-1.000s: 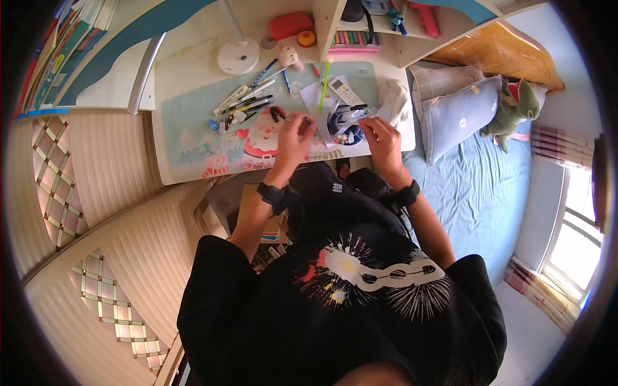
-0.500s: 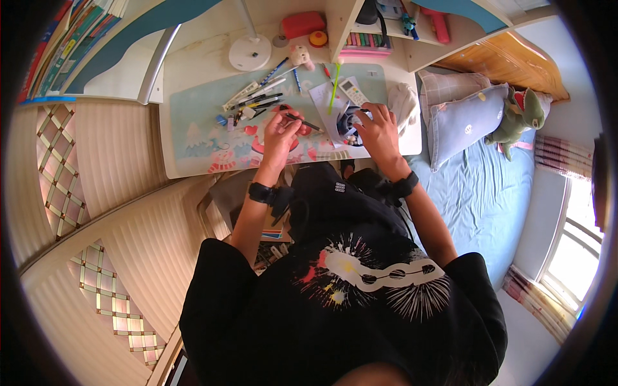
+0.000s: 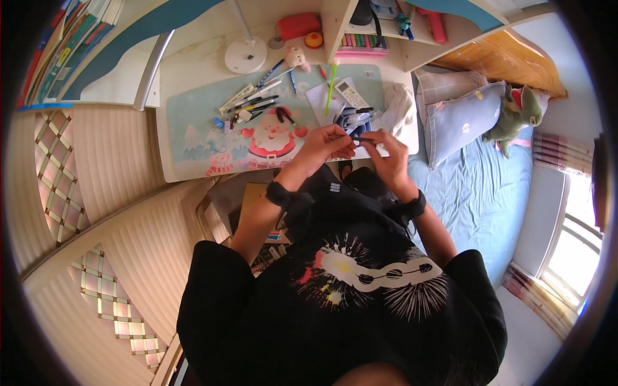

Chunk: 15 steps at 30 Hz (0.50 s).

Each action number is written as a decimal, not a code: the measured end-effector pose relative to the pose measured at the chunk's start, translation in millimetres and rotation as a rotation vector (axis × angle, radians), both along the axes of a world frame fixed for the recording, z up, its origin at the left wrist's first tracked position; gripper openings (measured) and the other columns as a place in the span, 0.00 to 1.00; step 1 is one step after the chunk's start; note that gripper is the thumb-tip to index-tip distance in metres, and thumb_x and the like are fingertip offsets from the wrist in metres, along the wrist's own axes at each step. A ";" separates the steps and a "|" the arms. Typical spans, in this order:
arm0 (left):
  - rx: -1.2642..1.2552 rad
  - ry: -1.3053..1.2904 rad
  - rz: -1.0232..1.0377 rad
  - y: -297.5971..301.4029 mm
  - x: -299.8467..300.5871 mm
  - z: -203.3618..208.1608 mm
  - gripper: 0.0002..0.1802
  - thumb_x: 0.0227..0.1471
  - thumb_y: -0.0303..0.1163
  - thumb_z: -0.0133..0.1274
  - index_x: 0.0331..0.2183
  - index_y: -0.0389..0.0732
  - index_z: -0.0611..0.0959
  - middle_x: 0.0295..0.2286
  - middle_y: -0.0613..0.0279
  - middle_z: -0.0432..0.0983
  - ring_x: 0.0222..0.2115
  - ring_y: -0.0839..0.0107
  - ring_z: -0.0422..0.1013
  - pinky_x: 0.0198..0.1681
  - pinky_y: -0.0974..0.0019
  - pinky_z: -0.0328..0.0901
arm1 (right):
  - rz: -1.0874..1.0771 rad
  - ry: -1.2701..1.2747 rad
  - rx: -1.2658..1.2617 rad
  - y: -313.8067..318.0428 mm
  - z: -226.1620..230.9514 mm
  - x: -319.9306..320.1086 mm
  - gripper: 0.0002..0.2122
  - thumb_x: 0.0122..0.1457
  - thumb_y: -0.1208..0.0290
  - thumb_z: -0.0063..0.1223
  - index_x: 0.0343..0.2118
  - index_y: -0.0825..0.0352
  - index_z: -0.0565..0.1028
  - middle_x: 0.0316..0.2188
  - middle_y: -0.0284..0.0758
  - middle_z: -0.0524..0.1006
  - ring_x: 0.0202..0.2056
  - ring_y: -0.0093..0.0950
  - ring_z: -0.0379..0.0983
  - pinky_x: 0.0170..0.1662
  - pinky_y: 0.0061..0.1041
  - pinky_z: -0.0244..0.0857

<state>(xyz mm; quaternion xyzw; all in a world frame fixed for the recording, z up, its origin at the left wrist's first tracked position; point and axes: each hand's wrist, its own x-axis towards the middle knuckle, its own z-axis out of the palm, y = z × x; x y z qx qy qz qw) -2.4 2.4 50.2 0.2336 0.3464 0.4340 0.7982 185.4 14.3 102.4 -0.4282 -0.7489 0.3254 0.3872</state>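
My left hand (image 3: 327, 144) and my right hand (image 3: 390, 154) meet above the near edge of the desk. Both sets of fingers are pinched on a slim dark pen (image 3: 362, 139), which lies level between them. Its left end is hidden in my left fingers. Just beyond the hands sits a dark blue-grey pouch (image 3: 358, 118), partly covered by them. A black item with two prongs (image 3: 284, 116) rests on the desk mat (image 3: 193, 119), left of my left hand. Several pens and markers (image 3: 254, 103) lie in a loose heap further left.
Behind the pouch are a white remote control (image 3: 351, 93), a sheet of paper (image 3: 317, 100) and a green stick (image 3: 331, 90). A white cloth (image 3: 398, 106) lies at the right. Farther back stand a lamp base (image 3: 246, 56), a red case (image 3: 299, 26) and a small plush toy (image 3: 297, 58).
My left hand has moved right with the pen, away from the mat's middle. My right hand has drawn back from the pouch toward me, and the hands now meet at the pen.
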 end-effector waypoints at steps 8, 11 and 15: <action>0.090 0.454 -0.032 13.2 -19.7 -23.3 0.11 0.58 0.37 0.47 0.37 0.40 0.77 0.30 0.66 0.77 0.29 0.80 0.71 0.33 0.75 0.63 | -0.328 -0.166 -0.244 42.1 -77.9 64.3 0.05 0.51 0.78 0.56 0.32 0.71 0.75 0.22 0.38 0.77 0.24 0.24 0.74 0.29 0.22 0.66; 0.042 0.524 -0.012 15.2 -32.3 -32.7 0.10 0.58 0.37 0.48 0.36 0.41 0.78 0.30 0.68 0.77 0.28 0.82 0.70 0.31 0.77 0.62 | -0.231 -0.161 -0.250 43.3 -109.1 58.5 0.05 0.50 0.77 0.57 0.30 0.71 0.75 0.23 0.43 0.76 0.24 0.35 0.75 0.29 0.27 0.67; -0.012 0.561 0.033 14.1 -53.6 -51.7 0.10 0.57 0.37 0.48 0.34 0.41 0.78 0.28 0.69 0.77 0.25 0.82 0.69 0.26 0.78 0.60 | -0.174 -0.318 -0.141 45.9 -138.3 49.8 0.06 0.50 0.72 0.57 0.27 0.70 0.74 0.25 0.42 0.76 0.27 0.42 0.74 0.30 0.35 0.66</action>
